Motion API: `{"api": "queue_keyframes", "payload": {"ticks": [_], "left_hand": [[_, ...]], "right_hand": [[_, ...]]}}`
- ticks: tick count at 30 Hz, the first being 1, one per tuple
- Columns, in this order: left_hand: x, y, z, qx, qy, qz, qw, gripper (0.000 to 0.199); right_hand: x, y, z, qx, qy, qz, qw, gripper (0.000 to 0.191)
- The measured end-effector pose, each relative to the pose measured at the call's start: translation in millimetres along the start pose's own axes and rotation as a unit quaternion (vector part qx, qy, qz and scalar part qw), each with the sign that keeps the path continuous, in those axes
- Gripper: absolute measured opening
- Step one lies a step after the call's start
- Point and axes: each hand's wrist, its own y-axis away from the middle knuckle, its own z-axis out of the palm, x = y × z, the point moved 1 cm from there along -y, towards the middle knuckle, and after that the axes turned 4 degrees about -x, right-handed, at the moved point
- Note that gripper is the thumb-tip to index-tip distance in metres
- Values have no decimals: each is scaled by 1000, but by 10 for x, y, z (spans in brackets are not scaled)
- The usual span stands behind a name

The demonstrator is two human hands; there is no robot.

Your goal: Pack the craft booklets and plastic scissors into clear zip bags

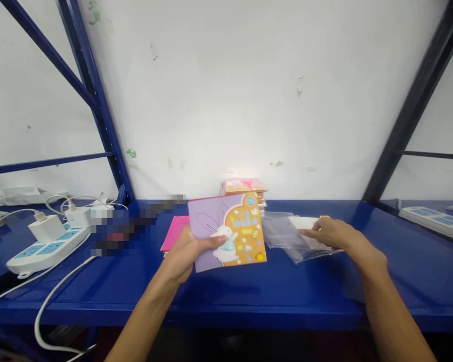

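Over the middle of the desk [287, 289], I see the left hand [183, 251] pinching a purple-and-orange booklet [247, 236], thumb in front, remaining fingers hidden behind; gripped from one side only, it could pivot or crease. Toward the desk's right edge, the right hand [334, 234] curls its fingers at clear plastic sleeves [281, 231]; I can't tell whether they pinch. Overlapping film could cling and drag together. Near the back edge, a booklet stack [245, 186] could topple if bumped.

The left hand [186, 250] grips a flat purple-and-orange paper booklet [239, 223]; the right hand [334, 234] touches clear plastic sleeves [281, 232] on the glossy blue tabletop [302, 286].
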Motion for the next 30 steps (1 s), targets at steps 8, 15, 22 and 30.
{"api": "queue_keyframes", "payload": {"ticks": [8,15,22,30], "left_hand": [[306,114,-246,83,67,32,994,80],[276,187,-49,68,121,29,990,75],[297,224,-35,93,86,54,990,72],[373,254,72,148,116,88,978,73]], "right_hand": [[-298,172,-260,-11,-94,-43,995,33],[-914,776,-558,40,-228,-137,963,41],[-1107,1186,-756,141,-450,-176,864,34],[-1051,1151,-739,89,-540,-174,818,31]]}}
